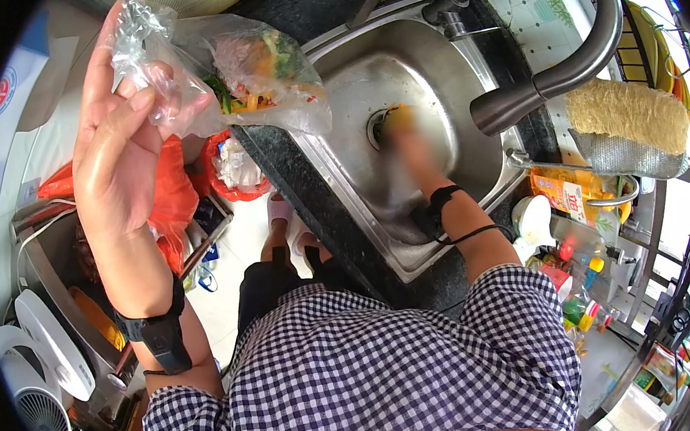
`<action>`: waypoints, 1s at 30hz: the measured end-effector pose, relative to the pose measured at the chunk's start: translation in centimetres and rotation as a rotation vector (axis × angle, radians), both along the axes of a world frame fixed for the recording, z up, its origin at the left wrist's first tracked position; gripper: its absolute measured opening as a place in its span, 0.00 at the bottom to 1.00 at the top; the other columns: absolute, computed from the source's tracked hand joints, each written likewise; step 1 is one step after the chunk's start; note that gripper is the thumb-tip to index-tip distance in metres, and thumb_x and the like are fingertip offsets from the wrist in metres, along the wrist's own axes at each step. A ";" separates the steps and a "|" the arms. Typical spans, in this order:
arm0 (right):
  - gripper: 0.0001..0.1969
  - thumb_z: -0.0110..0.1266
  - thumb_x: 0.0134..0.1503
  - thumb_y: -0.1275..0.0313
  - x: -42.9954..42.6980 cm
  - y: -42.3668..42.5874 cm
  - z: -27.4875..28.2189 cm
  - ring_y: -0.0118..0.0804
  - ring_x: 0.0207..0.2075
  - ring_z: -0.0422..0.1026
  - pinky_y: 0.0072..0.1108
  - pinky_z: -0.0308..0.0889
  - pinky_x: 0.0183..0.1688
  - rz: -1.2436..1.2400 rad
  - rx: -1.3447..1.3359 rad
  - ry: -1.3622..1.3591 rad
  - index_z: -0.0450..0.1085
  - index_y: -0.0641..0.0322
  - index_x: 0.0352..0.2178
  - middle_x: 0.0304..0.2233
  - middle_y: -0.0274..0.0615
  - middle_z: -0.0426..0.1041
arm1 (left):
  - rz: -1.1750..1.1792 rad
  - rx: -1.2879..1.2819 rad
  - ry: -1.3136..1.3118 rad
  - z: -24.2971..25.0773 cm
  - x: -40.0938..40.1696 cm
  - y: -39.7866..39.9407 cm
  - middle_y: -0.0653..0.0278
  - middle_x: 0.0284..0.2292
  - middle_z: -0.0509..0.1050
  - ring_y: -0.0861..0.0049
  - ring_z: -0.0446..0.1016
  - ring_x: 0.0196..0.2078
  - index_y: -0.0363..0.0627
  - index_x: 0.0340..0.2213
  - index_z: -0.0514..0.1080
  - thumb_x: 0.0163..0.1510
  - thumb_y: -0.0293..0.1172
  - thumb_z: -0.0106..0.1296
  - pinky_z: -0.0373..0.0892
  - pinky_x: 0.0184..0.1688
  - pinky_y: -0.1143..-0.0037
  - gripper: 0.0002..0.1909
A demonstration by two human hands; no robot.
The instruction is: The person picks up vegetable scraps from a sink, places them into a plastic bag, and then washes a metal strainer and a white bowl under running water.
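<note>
My left hand (118, 153) pinches the gathered top of a clear plastic bag (303, 104), held up at the sink's left edge. Vegetable scraps (256, 102), green, orange and red, show through the plastic. Down in the stainless steel sink (344, 78), my right hand (413, 149) reaches to the drain (376, 130). Yellow-orange scraps (399, 117) lie at its fingertips. Blur over the right hand hides whether its fingers grip them.
A dark gooseneck faucet (580, 68) arches over the sink's right side. A loofah (628, 113) hangs by the wall near several bottles (578, 305). Left of the black counter edge (291, 177) stand a red-lined bin (235, 170) and a white fan (44, 419).
</note>
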State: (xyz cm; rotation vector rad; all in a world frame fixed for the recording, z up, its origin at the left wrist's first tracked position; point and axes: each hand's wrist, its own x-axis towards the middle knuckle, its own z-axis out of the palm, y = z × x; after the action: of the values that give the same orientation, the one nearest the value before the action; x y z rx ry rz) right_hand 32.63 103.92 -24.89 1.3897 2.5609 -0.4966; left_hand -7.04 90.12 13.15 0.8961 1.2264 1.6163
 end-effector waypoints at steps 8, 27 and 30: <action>0.10 0.40 0.53 0.72 -0.3 1.3 4.7 0.38 0.41 0.66 0.27 0.61 0.43 0.232 0.467 0.362 0.66 0.58 0.37 0.36 0.42 0.68 | 0.068 0.007 -0.070 0.2 0.2 -0.4 0.64 0.29 0.67 0.81 0.66 0.30 0.44 0.55 0.48 0.46 0.24 0.45 0.67 0.43 0.72 0.34; 0.06 0.49 0.47 0.70 -26.3 -6.0 37.3 0.42 0.33 0.68 0.27 0.65 0.33 0.696 0.273 0.545 0.68 0.55 0.29 0.29 0.38 0.70 | 0.029 -0.070 -0.017 -0.9 -2.8 -5.0 0.69 0.26 0.66 0.88 0.61 0.22 0.48 0.57 0.45 0.42 0.12 0.40 0.63 0.26 0.85 0.39; 0.06 0.48 0.50 0.69 -31.0 -5.2 30.9 0.33 0.23 0.68 0.24 0.65 0.26 0.463 -0.299 0.601 0.68 0.57 0.29 0.20 0.38 0.67 | 0.075 -0.091 -0.085 -1.0 -2.5 -4.6 0.73 0.22 0.64 0.89 0.61 0.21 0.54 0.57 0.47 0.41 0.14 0.40 0.63 0.24 0.86 0.40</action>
State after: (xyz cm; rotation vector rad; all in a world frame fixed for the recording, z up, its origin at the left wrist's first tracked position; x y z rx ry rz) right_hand 1.62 98.72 5.97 0.5660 2.9442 -1.2912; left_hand -9.56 85.49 12.18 0.7250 1.2764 1.6269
